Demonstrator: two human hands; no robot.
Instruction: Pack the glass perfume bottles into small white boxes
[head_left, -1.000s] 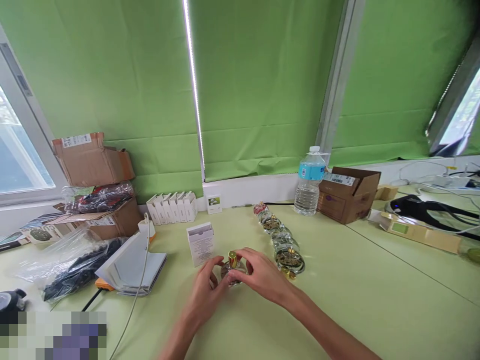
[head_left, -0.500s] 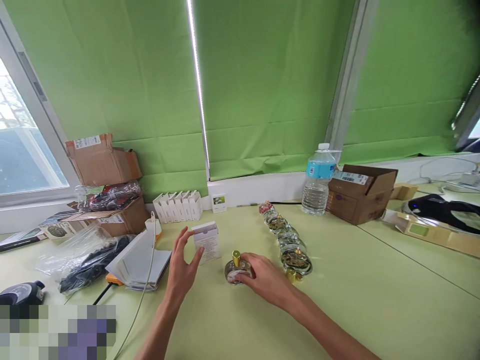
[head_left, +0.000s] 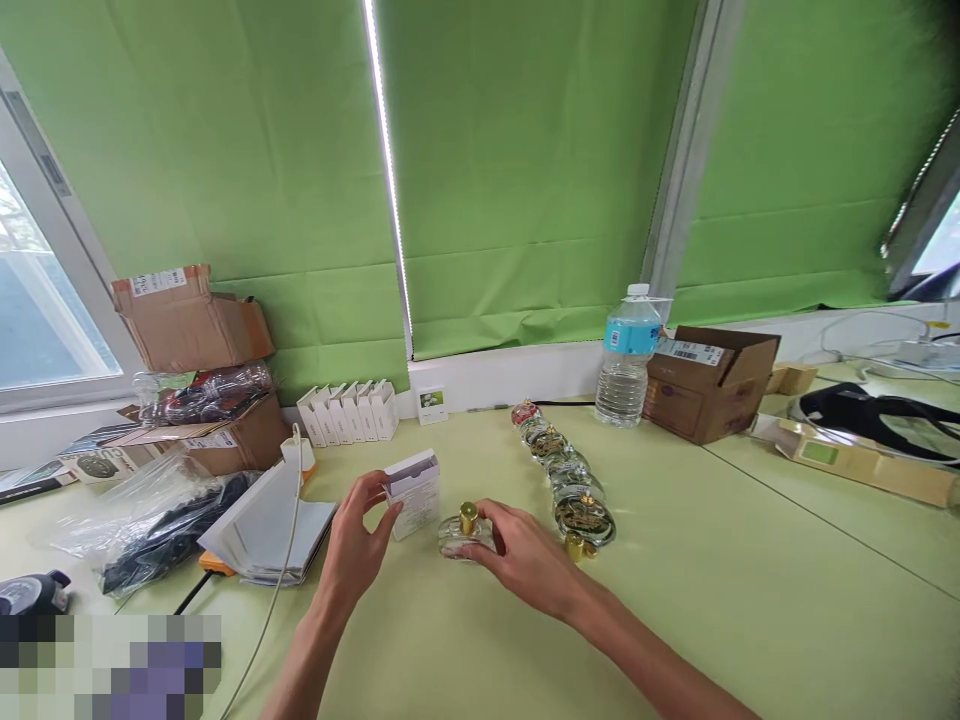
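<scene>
Pinching, left hand (head_left: 358, 535): narrow at the left edge of the white box (head_left: 417, 500), seemingly gripping between thumb and fingertips.
White box: upright just beyond the left fingertips, open at the top; best kept vertical and squeezed lightly, to spare the card walls and keep the mouth square.
Right hand (head_left: 529, 560): curled around the right side of the glass bottle (head_left: 454, 540), holding it.
Glass bottle: just left of the right fingertips, upright, with gold cap (head_left: 468, 514) on top; best gripped low by the body rather than the cap.
Counted in hand: one white box, one glass bottle.
Bottle row (head_left: 568, 478), beyond the right knuckles: at least four, overlapping too much for a sure count.
Loose gold caps (head_left: 574, 546), just beyond the right wrist: two, seemingly.
Small white cartons (head_left: 352, 415), well beyond the left fingers: apparently six.
Water bottle (head_left: 622, 385), well beyond the right fingers: one.
</scene>
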